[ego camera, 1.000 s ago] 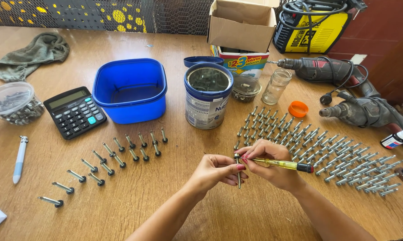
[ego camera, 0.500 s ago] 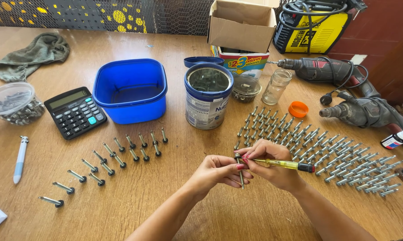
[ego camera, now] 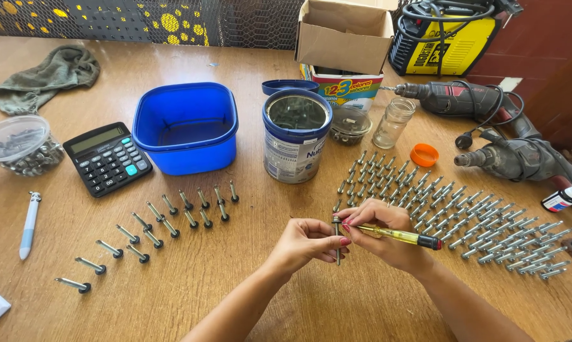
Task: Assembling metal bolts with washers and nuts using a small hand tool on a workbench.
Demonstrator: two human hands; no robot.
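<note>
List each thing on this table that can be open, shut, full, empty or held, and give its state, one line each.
Left hand: pinching a bolt, upright.
Right hand: holding a yellow screwdriver, tip at the bolt's head.
Blue tub: open, looks empty.
Tin can: open, lid off.
Glass jar: open, empty.
Orange cap: off, on the table.
Cardboard box: open.

A blue tub (ego camera: 186, 130), black calculator (ego camera: 108, 158) and open tin can (ego camera: 296, 137) share the wooden table (ego camera: 235, 278); power drills (ego camera: 488, 130) lie far right.

Wooden tabletop (ego camera: 235, 291) carries: blue tub (ego camera: 186, 126), calculator (ego camera: 107, 158), tin can (ego camera: 296, 134), screw rows (ego camera: 469, 218), bolt rows (ego camera: 153, 228), two drills (ego camera: 520, 158).
</note>
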